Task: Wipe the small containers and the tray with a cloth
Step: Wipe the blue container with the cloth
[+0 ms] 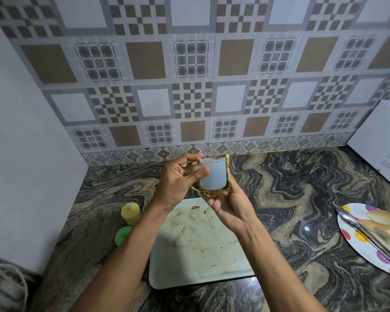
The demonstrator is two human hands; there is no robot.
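Two hands are holding one pale blue container [213,174] in the air above the far edge of the tray [212,266]. The left hand [173,181] is pinching the container, its thumb pressing the near wall and its fingers curling at the rim. The right hand [227,206] is cupping a brownish cloth [208,192] under the container's base, and the cloth is wrapping up along its right side. The tray, white and marked with brown stains, is lying flat on the marbled countertop [291,199]. A yellow container [130,213] and a green container [122,235] are standing on the countertop just left of the tray, the green one nearer the camera and partly hidden by the left forearm. At the right, well apart from the tray, a dotted plate [356,239] is carrying a metal utensil [367,233]. A white appliance [381,140] is sitting against the tiled wall [189,75].
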